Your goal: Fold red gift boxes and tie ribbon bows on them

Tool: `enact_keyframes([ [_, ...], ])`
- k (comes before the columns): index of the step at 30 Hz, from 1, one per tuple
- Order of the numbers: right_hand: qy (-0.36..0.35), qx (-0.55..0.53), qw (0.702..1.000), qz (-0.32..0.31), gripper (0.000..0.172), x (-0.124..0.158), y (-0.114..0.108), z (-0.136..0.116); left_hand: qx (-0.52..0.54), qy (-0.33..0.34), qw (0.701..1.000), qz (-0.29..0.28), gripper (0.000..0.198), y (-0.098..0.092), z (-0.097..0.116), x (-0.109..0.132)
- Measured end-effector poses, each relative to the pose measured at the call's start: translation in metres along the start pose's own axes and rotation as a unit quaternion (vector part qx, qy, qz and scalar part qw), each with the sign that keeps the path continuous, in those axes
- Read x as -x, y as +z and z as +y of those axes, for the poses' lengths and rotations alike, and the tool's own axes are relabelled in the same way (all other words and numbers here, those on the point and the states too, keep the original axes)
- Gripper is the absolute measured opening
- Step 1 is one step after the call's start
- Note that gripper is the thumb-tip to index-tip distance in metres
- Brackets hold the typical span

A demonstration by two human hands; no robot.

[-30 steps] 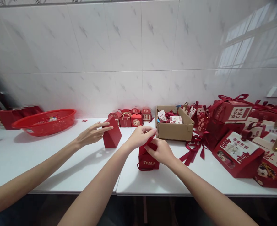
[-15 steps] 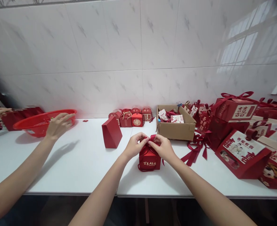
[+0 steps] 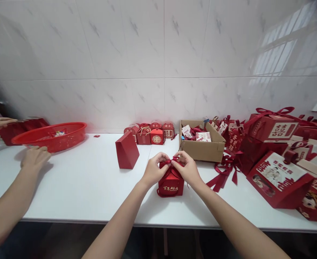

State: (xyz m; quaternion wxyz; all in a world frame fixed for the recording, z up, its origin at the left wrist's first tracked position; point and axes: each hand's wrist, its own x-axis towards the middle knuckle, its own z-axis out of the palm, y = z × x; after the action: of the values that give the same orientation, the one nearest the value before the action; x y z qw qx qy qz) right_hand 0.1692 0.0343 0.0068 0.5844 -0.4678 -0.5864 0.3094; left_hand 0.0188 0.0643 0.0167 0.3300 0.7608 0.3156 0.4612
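A small red gift box with gold lettering stands upright near the table's front edge. Dark red ribbon gathers at its top, and a loop of it hangs down the box's front. My left hand pinches the ribbon from the left side, thumb against fingers. From the right, my right hand grips the same ribbon, its fingertips nearly meeting the left ones. The exact shape of the knot or bow is partly hidden by my fingers.
A plain red box stands left. Behind are small red boxes and a cardboard box of tags and ribbons. Decorated gift boxes crowd the right. A co-worker's hand is beside a red plastic basin.
My fingers have drawn closer to the box top, and the ribbon loop between them looks smaller. The co-worker's hand has moved from over the basin to its near left side.
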Motion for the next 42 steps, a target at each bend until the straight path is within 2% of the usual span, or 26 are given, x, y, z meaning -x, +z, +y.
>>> enact_keyframes([
  [5,0.017,0.017,1.000,0.002,0.019,-0.002,-0.004,0.002,-0.008,-0.009,1.000,0.019,0.004,0.003,0.004,0.002],
  [10,-0.051,0.135,0.989,-0.015,0.019,0.001,-0.012,-0.001,-0.023,-0.008,0.999,0.032,0.004,0.002,0.005,0.001],
  [13,-0.016,0.153,0.988,-0.015,0.016,0.002,-0.012,-0.001,-0.034,-0.005,0.999,0.031,0.003,0.001,0.004,0.000],
  [16,0.078,0.067,0.994,-0.020,0.023,0.002,-0.012,0.000,-0.042,0.005,0.999,0.025,0.005,0.000,0.005,0.001],
  [18,0.123,-0.015,0.991,-0.054,0.029,0.002,-0.013,0.000,-0.041,0.017,0.999,0.017,0.006,0.000,0.006,0.002],
  [21,0.138,-0.086,0.980,-0.111,0.034,0.003,-0.016,-0.002,-0.035,0.029,0.999,0.007,0.008,0.002,0.010,0.003],
  [23,0.137,-0.114,0.976,-0.128,0.035,0.005,-0.016,-0.004,-0.022,0.023,0.999,0.012,0.008,0.005,0.012,0.003],
  [25,0.141,-0.141,0.973,-0.114,0.035,0.009,-0.015,-0.004,0.000,0.012,1.000,0.022,0.006,0.010,0.013,0.002],
  [27,0.147,-0.163,0.972,-0.085,0.036,0.012,-0.011,-0.005,0.018,0.004,0.999,0.045,0.015,0.012,0.013,0.003],
  [29,0.149,-0.171,0.972,-0.061,0.037,0.015,-0.007,-0.005,0.003,-0.002,0.996,0.091,0.026,0.013,0.013,0.005],
  [31,0.149,-0.174,0.972,-0.049,0.038,0.017,-0.004,-0.006,-0.042,-0.008,0.993,0.114,0.020,0.010,0.013,0.009],
  [33,0.146,-0.172,0.973,-0.044,0.038,0.019,-0.003,-0.006,-0.076,-0.011,0.994,0.073,0.010,0.006,0.013,0.013],
  [36,0.142,-0.169,0.974,-0.041,0.038,0.021,-0.003,-0.006,-0.085,-0.017,0.996,0.000,0.014,0.002,0.016,0.017],
  [39,0.139,-0.161,0.976,-0.039,0.036,0.023,-0.005,-0.006,-0.111,-0.030,0.993,-0.005,0.016,0.000,0.020,0.016],
  [42,0.129,-0.105,0.984,-0.059,0.035,0.025,-0.009,-0.008,-0.156,-0.021,0.987,0.010,0.016,-0.001,0.019,0.015],
])
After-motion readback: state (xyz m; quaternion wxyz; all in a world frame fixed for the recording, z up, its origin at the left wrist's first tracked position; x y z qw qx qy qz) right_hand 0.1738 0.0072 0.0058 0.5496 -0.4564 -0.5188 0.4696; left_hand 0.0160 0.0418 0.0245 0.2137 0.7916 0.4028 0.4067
